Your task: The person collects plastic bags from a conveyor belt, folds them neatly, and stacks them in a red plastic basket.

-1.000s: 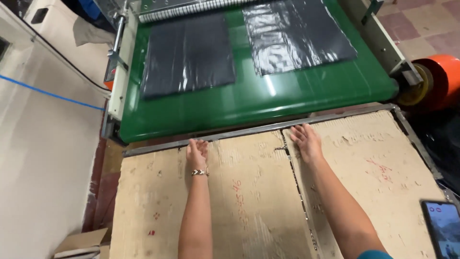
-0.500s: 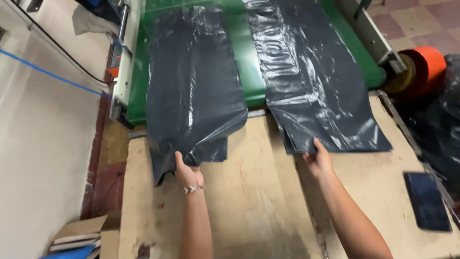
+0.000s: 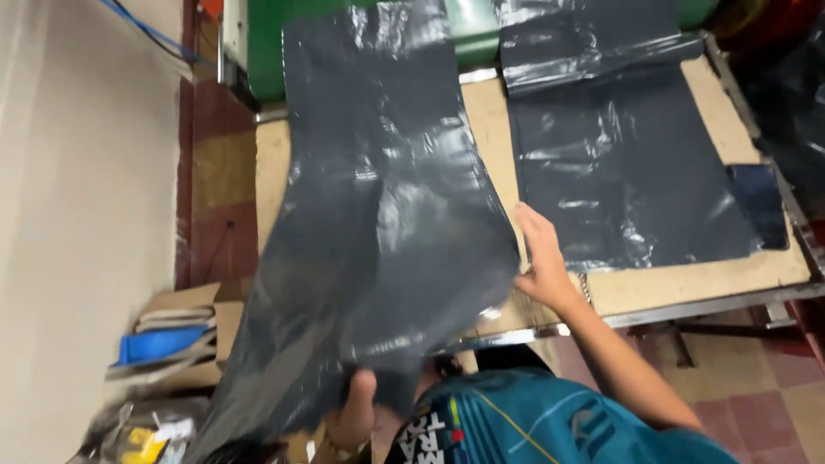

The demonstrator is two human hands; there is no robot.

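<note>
A stack of dark grey plastic bags [image 3: 378,223] hangs off the near edge of the wooden table [image 3: 687,288]. My left hand [image 3: 357,412] grips its lower end, down by my teal shirt. My right hand [image 3: 541,258] rests with fingers spread on the table, touching the right edge of that stack and the near left corner of a second stack of dark bags [image 3: 627,172], which lies flat on the table's right half.
A green conveyor machine [image 3: 464,26] stands beyond the table. A dark phone [image 3: 760,206] lies at the table's right edge. A cardboard box with a blue item [image 3: 172,339] sits on the floor at left, beside a beige wall.
Both stacks have been dragged toward me. The left stack now hangs over the near table edge in my left hand; the right stack lies flat on the table.
</note>
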